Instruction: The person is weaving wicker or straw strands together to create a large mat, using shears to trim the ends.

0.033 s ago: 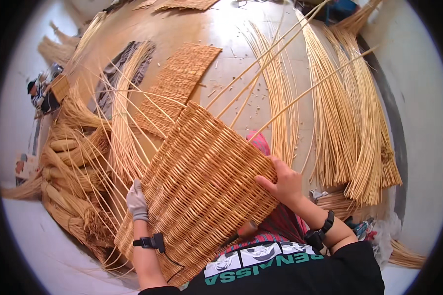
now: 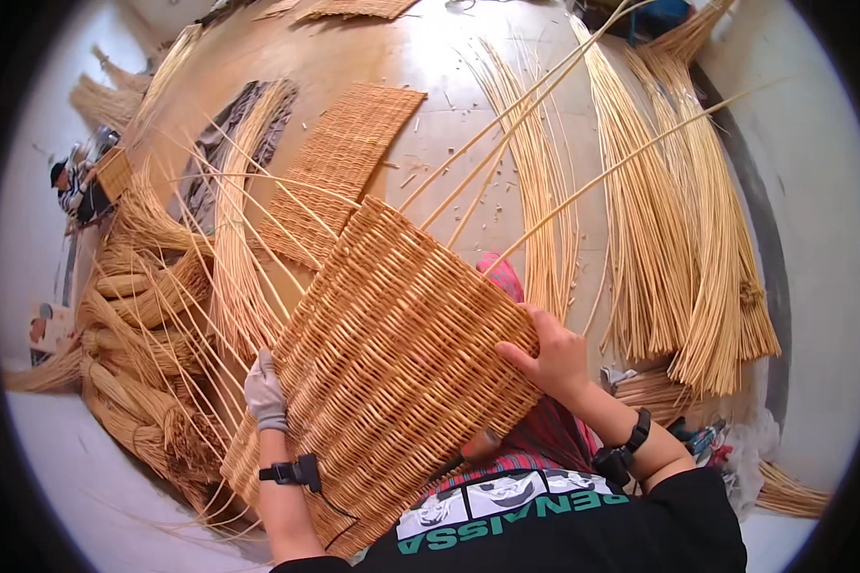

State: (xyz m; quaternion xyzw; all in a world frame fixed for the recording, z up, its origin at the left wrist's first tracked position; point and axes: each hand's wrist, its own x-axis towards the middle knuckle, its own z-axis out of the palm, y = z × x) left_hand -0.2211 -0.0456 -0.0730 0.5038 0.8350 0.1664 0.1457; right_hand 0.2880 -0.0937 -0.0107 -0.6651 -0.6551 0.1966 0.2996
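A woven wicker panel [image 2: 401, 344] lies tilted across my lap, with long uncut rods [image 2: 631, 162] sticking out from its far and left edges. My left hand [image 2: 266, 392], in a pale glove, closes on the panel's left edge. At the right edge my bare right hand [image 2: 549, 358] grips it, thumb on top and the other fingers partly hidden beneath. A tool with a brown handle [image 2: 481, 445] rests by the near edge against my lap. Pink patterned cloth [image 2: 554, 435] covers my legs.
Bundles of pale rods [image 2: 655, 286] spread over the floor at right. Another woven panel [image 2: 358, 143] lies ahead, near a rod bundle on dark cloth [image 2: 215, 158]. Coiled bundles [image 2: 139, 334] are heaped at left. Farther left sits another person [image 2: 72, 186]. Short offcuts [image 2: 487, 205] litter the floor.
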